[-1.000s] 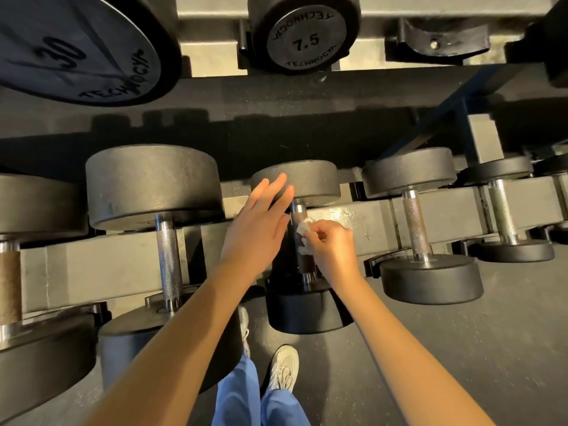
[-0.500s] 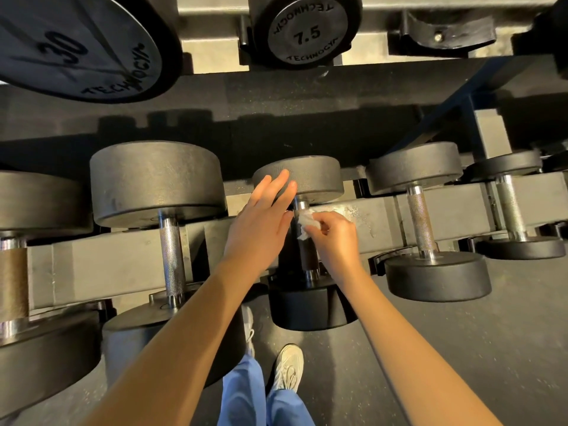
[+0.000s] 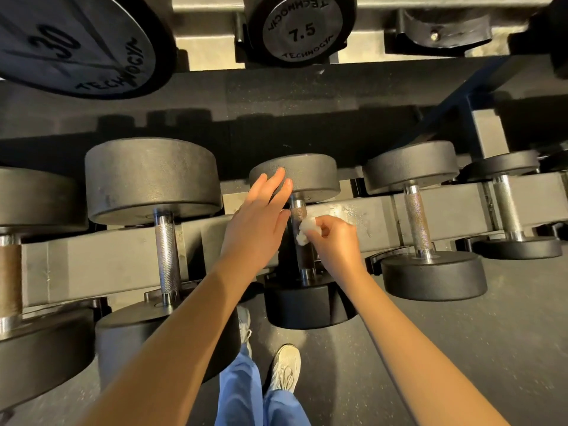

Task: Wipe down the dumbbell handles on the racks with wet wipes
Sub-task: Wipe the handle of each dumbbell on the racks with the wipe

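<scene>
One wipe [image 3: 305, 229], pinched by right hand [image 3: 335, 242] — apparently on handle [image 3: 298, 211], left hand [image 3: 255, 224] flat

A person's right hand [image 3: 336, 241] pinches a crumpled white wet wipe [image 3: 305, 230] against the knurled handle [image 3: 299, 215] of a black dumbbell [image 3: 302, 299] on the lower rack [image 3: 104, 262], while the left hand [image 3: 256, 226] lies flat, fingers straight, against its far head. Blue trousers [image 3: 246, 398] and white sneakers [image 3: 285, 367] show below.

The lower rack rail [image 3: 101, 259] before me runs from nine to three o'clock, a row of dumbbells [image 3: 153, 179] lying across it. At twelve, the upper rail [image 3: 203, 50] carries a 7.5 dumbbell [image 3: 302, 29].
</scene>
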`<action>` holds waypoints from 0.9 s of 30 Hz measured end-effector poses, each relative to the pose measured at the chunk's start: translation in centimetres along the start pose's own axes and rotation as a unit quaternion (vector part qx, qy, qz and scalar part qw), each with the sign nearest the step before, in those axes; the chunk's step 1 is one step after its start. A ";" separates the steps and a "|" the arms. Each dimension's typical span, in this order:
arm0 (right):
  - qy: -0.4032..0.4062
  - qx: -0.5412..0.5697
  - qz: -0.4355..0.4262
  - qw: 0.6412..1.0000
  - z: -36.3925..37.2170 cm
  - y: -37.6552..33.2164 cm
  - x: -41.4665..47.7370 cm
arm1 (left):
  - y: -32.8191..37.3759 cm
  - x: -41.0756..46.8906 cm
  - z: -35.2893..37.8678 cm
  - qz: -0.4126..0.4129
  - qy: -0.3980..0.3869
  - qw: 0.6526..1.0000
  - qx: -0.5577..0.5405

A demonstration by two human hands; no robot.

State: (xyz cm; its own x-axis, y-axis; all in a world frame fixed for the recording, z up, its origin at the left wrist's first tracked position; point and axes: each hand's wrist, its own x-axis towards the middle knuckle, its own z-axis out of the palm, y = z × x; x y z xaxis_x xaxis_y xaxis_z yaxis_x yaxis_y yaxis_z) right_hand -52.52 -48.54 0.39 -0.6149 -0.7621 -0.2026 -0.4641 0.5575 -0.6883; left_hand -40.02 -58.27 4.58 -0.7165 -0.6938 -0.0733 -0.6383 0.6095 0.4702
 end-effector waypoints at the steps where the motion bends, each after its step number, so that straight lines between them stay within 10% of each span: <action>1: -0.019 -0.015 -0.007 1.000 -0.3 0.2 -0.7 | 0.0 0.0 0.1 -0.001 0.000 1.000 -0.001; 27: 0.020 0.045 0.033 0.998 0.1 -0.8 0.6 | 0.4 -0.3 0.7 -0.014 0.022 1.000 -0.013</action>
State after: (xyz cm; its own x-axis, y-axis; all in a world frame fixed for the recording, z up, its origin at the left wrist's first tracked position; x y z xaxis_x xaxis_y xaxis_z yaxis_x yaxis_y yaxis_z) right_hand -52.40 -49.47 0.79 -0.6680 -0.7103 -0.2220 -0.3637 0.5719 -0.7353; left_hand -40.32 -57.56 4.18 -0.6854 -0.7265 -0.0483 -0.6497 0.5803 0.4911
